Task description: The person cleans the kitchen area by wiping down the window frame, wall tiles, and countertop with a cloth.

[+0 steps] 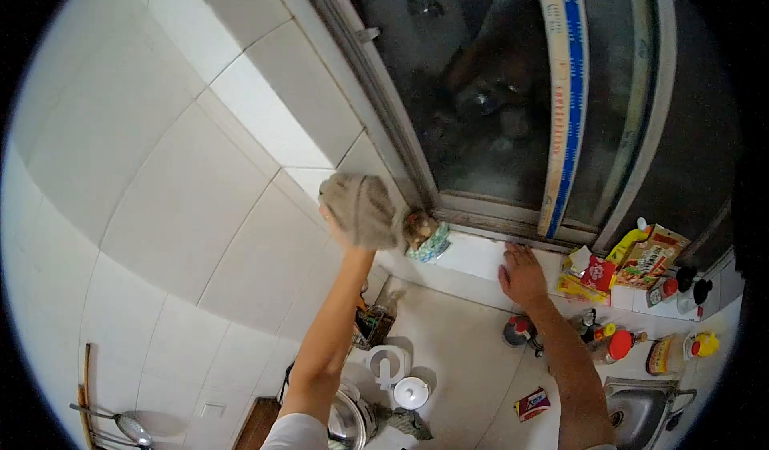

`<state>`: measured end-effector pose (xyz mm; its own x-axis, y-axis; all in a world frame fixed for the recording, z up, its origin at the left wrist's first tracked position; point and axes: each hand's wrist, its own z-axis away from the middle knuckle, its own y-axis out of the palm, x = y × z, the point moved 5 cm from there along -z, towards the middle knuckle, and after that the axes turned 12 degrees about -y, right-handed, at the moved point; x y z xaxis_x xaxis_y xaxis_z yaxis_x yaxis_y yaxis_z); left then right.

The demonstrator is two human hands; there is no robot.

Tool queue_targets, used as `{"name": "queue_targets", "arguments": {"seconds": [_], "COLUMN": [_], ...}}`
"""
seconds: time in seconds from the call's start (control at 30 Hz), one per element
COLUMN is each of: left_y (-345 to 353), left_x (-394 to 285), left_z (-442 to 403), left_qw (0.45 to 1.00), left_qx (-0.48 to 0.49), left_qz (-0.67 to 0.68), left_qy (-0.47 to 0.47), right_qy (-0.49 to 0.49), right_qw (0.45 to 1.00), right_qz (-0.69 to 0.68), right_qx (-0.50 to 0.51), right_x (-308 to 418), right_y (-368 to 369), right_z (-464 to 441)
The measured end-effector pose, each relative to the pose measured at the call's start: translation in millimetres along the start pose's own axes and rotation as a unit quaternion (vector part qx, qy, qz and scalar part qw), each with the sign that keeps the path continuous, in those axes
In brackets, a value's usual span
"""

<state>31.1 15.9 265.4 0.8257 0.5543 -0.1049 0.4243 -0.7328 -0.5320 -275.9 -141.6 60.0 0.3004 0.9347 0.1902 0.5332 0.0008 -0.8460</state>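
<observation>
My left hand (340, 224) is raised against the white tiled corner beside the window, its fingers mostly hidden behind a grey-brown cloth (359, 206). The cloth is pressed to the tile edge. On the white window sill (477, 255) lies my right hand (523, 275), palm down with fingers stretched out and holding nothing. Between the hands, at the sill's left end, sits a small brown object of unclear kind in a green-and-white patterned wrapping (428, 243). The window (489, 90) has dark glass and a grimy frame.
Seasoning packets (589, 274) and a box (653, 256) stand on the sill at right. Below are a red-lidded jar (619, 344), bottles and a sink (641, 410). A white lidded pot (411, 392), a steel pot (346, 422) and a small packet (532, 404) rest on the counter. Ladles (132, 428) hang at lower left.
</observation>
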Motion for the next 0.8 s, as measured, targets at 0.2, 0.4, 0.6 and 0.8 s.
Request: {"name": "queue_targets", "arguments": {"seconds": [0.2,0.4,0.6,0.8], "left_y": [-79,-76,-33,79], "left_x": [-41,-124,-178,-169], "left_z": [-61,-260,-278,-125], "left_qw": [0.981,0.922,0.974,0.961], "left_qx": [-0.022,-0.206,-0.072,-0.1], "left_qz": [0.157,0.183,0.2,0.179], "left_qy": [0.115,0.272,0.082,0.184], "right_qy": [-0.006,0.013,-0.002,0.001], "right_qw": [1.0,1.0,1.0,0.999], "right_qz": [-0.007,-0.013,-0.007,-0.004], "right_qx": [-0.025,-0.012,-0.021,-0.032], "right_x": [4,-3,-2,1], "right_y": [-4,4,0,-6], "right_z": [1,3,0,-2]}}
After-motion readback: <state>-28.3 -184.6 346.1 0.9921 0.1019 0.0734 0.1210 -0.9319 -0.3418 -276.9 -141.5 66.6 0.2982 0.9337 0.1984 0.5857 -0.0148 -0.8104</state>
